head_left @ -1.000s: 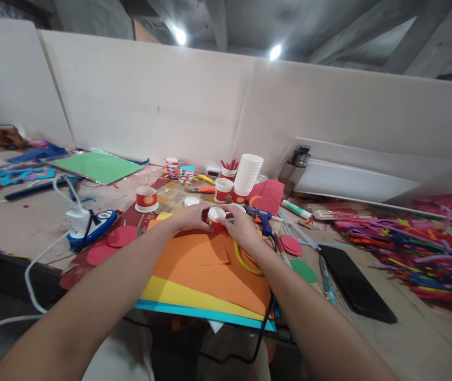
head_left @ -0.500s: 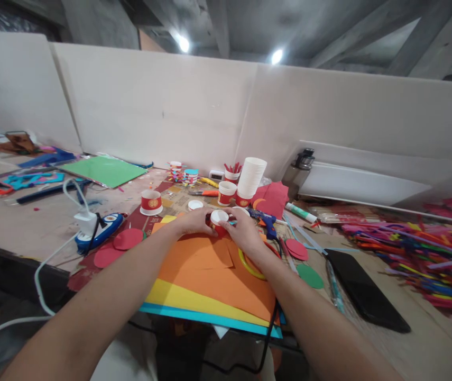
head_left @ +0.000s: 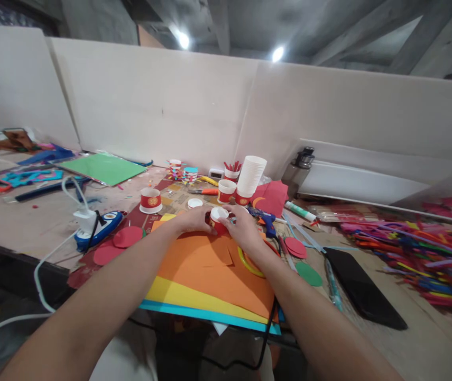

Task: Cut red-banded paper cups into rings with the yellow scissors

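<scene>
A small red and white paper cup (head_left: 219,214) is held between my two hands at the back of a stack of coloured paper. My left hand (head_left: 199,219) grips its left side, and my right hand (head_left: 242,223) grips its right side with thumb and fingers. Orange sheets (head_left: 210,264) lie on top of the stack, over yellow and blue ones. Behind my hands stand another red paper cup (head_left: 226,191) and a tall stack of white cups (head_left: 252,177). A white disc (head_left: 194,203) lies just beyond my left hand.
A blue glue gun (head_left: 266,220) lies right of my right hand. A yellow ring (head_left: 248,263) is partly under my right forearm. Red circles (head_left: 128,236) and a power strip (head_left: 99,230) are at left. A black phone (head_left: 364,288) and pipe cleaners (head_left: 408,254) lie at right.
Both hands stay around the cup, which now appears tilted slightly, showing more of its red side. The view has shifted very slightly; the rest stays as it was.
</scene>
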A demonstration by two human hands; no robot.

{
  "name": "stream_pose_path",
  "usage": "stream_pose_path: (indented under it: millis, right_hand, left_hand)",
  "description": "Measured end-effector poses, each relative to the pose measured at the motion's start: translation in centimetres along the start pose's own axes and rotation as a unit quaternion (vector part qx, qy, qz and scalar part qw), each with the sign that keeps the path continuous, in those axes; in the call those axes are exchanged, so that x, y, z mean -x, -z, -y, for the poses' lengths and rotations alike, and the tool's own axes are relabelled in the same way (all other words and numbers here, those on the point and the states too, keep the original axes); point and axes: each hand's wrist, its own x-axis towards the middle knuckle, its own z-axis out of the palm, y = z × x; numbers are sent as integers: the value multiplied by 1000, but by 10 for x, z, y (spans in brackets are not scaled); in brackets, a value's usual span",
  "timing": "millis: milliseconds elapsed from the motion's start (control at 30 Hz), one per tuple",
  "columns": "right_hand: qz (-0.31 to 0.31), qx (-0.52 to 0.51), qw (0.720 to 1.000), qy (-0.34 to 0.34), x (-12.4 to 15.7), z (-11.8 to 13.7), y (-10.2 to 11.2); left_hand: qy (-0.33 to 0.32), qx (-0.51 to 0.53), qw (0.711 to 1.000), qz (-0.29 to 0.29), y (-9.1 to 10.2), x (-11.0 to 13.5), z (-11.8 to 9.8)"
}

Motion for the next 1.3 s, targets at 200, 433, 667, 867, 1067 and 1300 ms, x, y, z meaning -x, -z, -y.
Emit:
stream_pose_path:
  millis: [200,433,667,867,1067,1300]
  right_hand:
    - [-33,-76,997,0,-2,-6,1]
    - [-62,-154,984,-63,-2,-10,3]
    - [-117,-149,976,-109,-4,-10,6]
    - [-38,-100,988,-110,-1,-15,1]
    - [90,26,996,-3,7,-3,-8]
    - [19,32,999,-12,0,-2,20]
  left_hand:
    - [9,21,1000,1,1,0,-1]
    - [-3,26,1000,-16,1,2,-7]
    - [75,107,984,-121,15,1,-2]
    - [98,273,932,-218,19,0,0]
    - [58,280,931,-228,17,-2,6]
    - [29,173,957,-232,15,-5,10]
